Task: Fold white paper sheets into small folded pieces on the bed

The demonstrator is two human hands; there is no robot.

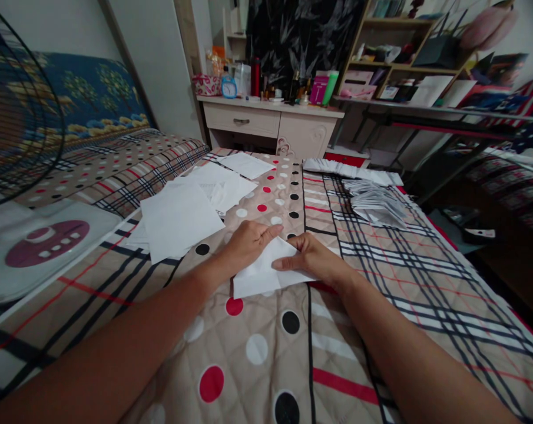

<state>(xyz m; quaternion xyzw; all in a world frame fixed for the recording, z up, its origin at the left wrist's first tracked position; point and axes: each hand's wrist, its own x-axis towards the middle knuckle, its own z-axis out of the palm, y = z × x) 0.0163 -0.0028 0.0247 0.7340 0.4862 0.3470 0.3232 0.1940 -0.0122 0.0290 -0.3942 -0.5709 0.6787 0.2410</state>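
Note:
A white sheet of paper [261, 274], partly folded, lies on the quilted bedspread between my two hands. My left hand [250, 244] grips its upper left side, with the thumb along the top edge and the other fingers largely hidden. From the right, my right hand [308, 257] pinches the same paper, its thumb lying on top and the fingers curled behind. Loose white sheets [182, 215] are spread in an overlapping pile to the left. At the right sits a fanned stack of folded papers [374, 203], with a long row of folded papers [352, 171] behind it.
A fan [23, 106] stands at the left edge, above a white item with a purple label [47, 243]. Beyond the bed is a dresser [244, 121] with bottles and a blue clock [228, 86]. Shelves [390, 68] and a metal-framed table [425, 112] stand at the back right.

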